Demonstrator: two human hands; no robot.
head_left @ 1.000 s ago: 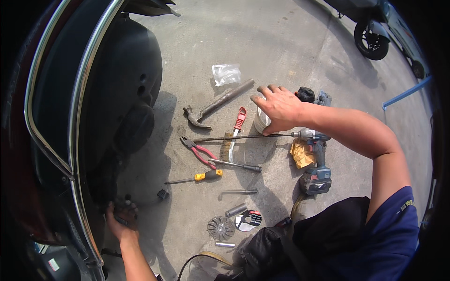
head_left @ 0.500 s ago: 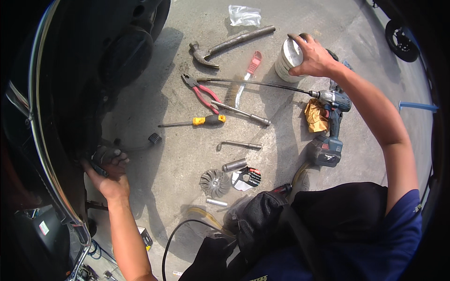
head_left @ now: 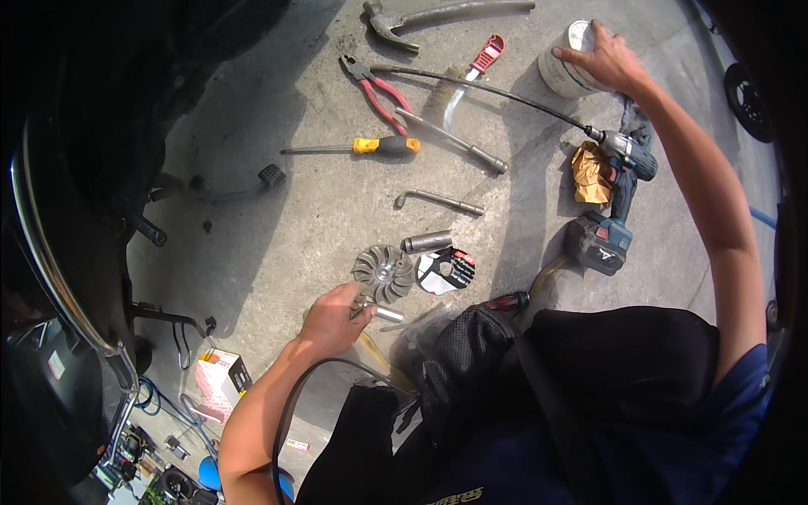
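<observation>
Here, left hand (head_left: 332,321) curled at the finned metal disc (head_left: 383,273) on the concrete floor, fingers pinching its near edge; lift it level. Beyond, screwdriver (head_left: 383,146) and pliers (head_left: 379,88) crowd the middle. Far off, right hand (head_left: 608,61) spread flat atop the white tub (head_left: 562,76), gripping nothing.

Hard daylight, outdoors. Concrete floor (head_left: 278,219) brightly lit, near glare at far centre. Tools cast short, crisp shadows toward the left; drill (head_left: 619,198) and white tub (head_left: 564,71) do the same. Left third very dark: scooter body (head_left: 93,194) underexposed, detail lost. Strong fisheye bend, black vignette at the corners. Centre sharp; rim soft, slightly smeared. Near dark clothing shows little texture.
</observation>
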